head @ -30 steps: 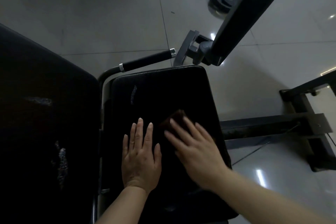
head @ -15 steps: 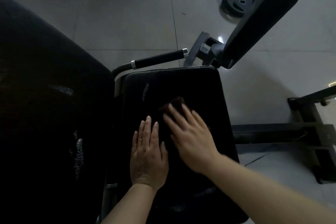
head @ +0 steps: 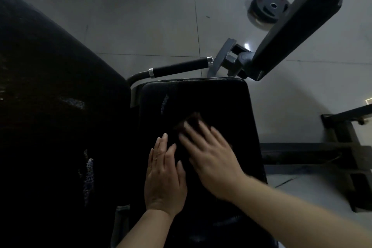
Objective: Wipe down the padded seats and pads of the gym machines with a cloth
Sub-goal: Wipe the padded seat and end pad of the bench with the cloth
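Note:
A black padded seat (head: 217, 102) fills the middle of the head view. My right hand (head: 209, 157) lies flat on a dark brown cloth (head: 191, 120) in the seat's middle, fingers straight and blurred by motion; only the cloth's far edge shows past the fingertips. My left hand (head: 165, 175) rests flat on the seat just left of it, fingers straight. A large black backrest pad (head: 50, 106) with worn patches stands at the left. A second angled black pad (head: 302, 18) rises at the upper right.
A black grip bar (head: 179, 68) runs behind the seat. Dark steel frame rails (head: 322, 155) lie on the grey tiled floor at the right. Two weight plates (head: 267, 9) lie on the floor beyond the angled pad.
My right hand has slid the cloth away from me up the seat. My left hand stays flat on the seat. The view has shifted slightly.

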Tool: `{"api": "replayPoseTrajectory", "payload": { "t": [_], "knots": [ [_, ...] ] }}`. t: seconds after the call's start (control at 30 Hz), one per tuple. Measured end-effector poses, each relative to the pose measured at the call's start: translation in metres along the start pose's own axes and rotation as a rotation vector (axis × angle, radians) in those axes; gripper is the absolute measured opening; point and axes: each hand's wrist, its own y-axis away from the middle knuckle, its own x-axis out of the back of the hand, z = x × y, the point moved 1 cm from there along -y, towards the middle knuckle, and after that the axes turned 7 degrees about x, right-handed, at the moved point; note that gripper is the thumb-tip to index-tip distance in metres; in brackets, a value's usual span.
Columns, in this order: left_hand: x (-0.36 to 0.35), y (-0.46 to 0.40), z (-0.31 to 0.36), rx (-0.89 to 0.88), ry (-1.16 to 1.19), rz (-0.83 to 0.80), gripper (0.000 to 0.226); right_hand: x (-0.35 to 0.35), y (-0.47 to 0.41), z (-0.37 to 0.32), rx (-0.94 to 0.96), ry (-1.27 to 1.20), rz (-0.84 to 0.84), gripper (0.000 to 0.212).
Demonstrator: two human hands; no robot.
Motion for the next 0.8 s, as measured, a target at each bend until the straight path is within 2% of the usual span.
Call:
{"api": "replayPoseTrajectory", "payload": {
  "t": [0.07,0.17,0.23,0.3,0.37,0.47,0.57,0.67,0.73,0.8],
  "knots": [
    [0.0,0.0,-0.001,0.007,0.068,0.01,0.036,-0.002,0.042,-0.007,0.109,0.006,-0.043,0.056],
    [0.0,-0.001,0.0,-0.016,0.123,0.034,0.034,0.003,0.021,0.022,0.168,0.028,-0.086,0.055],
    [0.0,0.0,0.0,-0.018,0.125,0.051,0.035,0.015,-0.03,0.044,-0.03,-0.011,0.005,0.054],
    [0.001,0.0,0.0,-0.01,0.122,0.063,0.037,0.02,-0.072,0.054,-0.264,-0.074,-0.003,0.054],
    [0.0,-0.001,0.0,-0.007,0.122,0.067,0.042,0.014,-0.077,0.044,-0.318,-0.089,0.001,0.055],
    [0.004,-0.001,-0.001,0.018,0.123,0.063,0.049,0.001,-0.017,0.005,-0.159,-0.012,0.021,0.055],
    [0.009,0.008,-0.01,0.057,-0.008,0.029,0.055,-0.011,0.058,-0.031,-0.005,-0.005,-0.036,0.056],
    [0.009,0.02,-0.018,0.018,-0.181,-0.016,0.057,-0.01,0.059,-0.021,0.06,0.014,-0.07,0.055],
    [0.007,0.021,-0.019,0.011,-0.22,-0.019,0.057,-0.002,0.019,-0.004,-0.029,0.021,-0.023,0.054],
    [0.005,0.02,-0.017,0.009,-0.243,-0.009,0.056,0.004,-0.024,0.012,-0.208,-0.034,-0.009,0.054]
  ]
}}
